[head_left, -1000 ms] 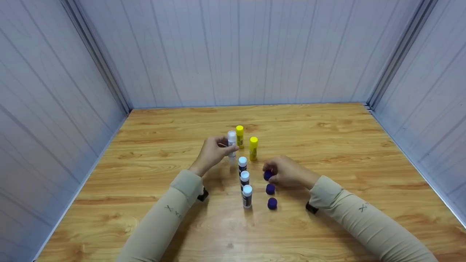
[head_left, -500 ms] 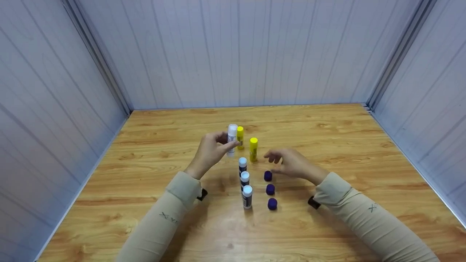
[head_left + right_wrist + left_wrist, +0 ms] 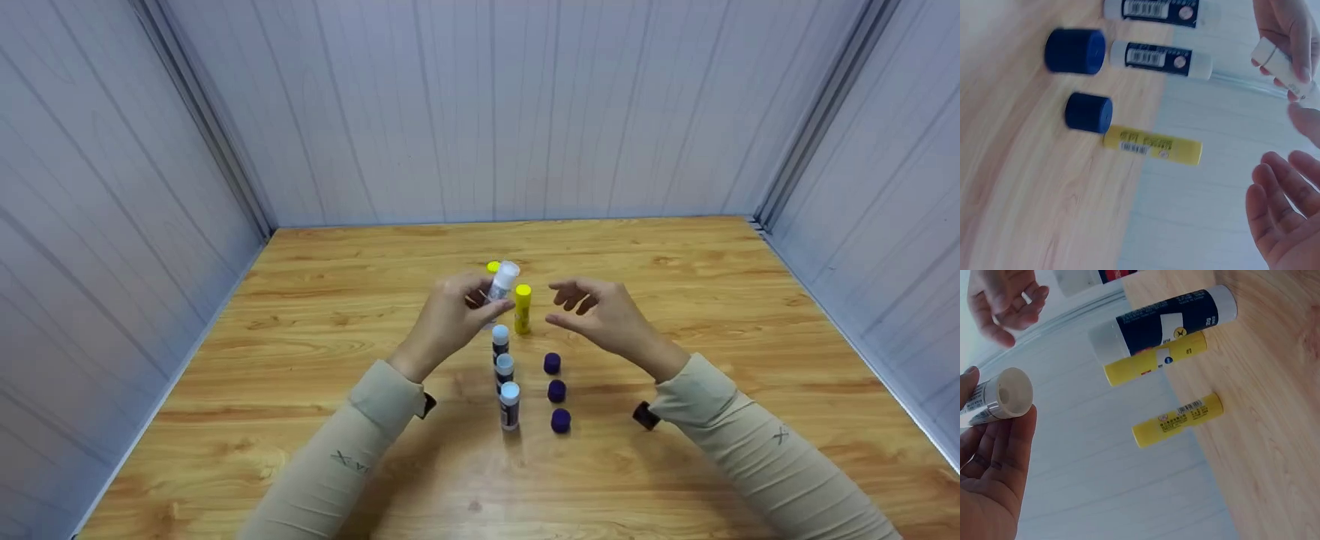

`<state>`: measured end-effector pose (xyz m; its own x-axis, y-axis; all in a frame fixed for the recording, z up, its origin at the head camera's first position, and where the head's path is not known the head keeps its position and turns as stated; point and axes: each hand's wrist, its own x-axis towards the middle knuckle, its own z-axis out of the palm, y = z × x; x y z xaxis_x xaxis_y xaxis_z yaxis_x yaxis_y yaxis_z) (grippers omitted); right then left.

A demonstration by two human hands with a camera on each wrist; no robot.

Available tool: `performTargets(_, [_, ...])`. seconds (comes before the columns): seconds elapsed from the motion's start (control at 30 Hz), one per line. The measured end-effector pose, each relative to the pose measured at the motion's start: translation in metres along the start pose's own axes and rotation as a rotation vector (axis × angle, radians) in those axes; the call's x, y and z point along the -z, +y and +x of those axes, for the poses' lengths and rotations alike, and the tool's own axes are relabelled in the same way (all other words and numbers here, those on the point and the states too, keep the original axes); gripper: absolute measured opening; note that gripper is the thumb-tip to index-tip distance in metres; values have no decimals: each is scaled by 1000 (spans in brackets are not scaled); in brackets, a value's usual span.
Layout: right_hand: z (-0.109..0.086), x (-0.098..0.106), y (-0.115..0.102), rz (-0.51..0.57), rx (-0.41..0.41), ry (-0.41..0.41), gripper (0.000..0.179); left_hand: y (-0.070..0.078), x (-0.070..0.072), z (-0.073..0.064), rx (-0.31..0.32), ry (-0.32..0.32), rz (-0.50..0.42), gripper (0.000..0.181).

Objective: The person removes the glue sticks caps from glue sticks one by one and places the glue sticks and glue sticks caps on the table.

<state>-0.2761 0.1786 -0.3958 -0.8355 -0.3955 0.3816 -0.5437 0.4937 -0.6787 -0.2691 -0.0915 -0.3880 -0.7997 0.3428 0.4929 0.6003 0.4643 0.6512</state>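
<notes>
My left hand [image 3: 450, 319] grips a white glue stick [image 3: 504, 279] between thumb and fingers, raised off the table and tilted with its top toward the right. In the left wrist view the bottom end of this glue stick [image 3: 1015, 392] faces the camera. Opposite it, my right hand [image 3: 611, 319] hovers with fingers loosely bent and nothing in them. Just beyond and between the hands stands a yellow glue stick [image 3: 523, 311]. Another yellow glue stick [image 3: 493, 267] is mostly hidden behind the held one.
Three glue sticks with dark labels and white tops stand in a row, the nearest glue stick [image 3: 509, 409] at the front. To their right lie three dark blue caps, among them the front cap [image 3: 560, 421]. White panel walls [image 3: 487, 112] enclose the wooden table [image 3: 300, 360].
My right hand has let go of the farthest dark cap, leaving it on the table, and has risen. My left hand has lifted the white glue stick, shifted it right and tilted it.
</notes>
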Motion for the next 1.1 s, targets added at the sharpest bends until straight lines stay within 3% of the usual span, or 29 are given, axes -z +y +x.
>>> performTargets(0.23, [-5, -5, -10, 161, 12, 73, 35, 9, -8, -3, -37, -34, 43, 27])
performTargets(0.53, [-7, -10, -21, 289, 20, 90, 29, 21, -14, -6, -88, -80, 74, 31])
performTargets(0.83, [-8, -12, -27, 331, -38, 93, 25, 23, -17, -5, -139, -91, 62, 27])
performTargets(1.1, [-9, -12, -32, 466, -76, 118, 21, 24, -18, -5, -169, -67, 52, 28])
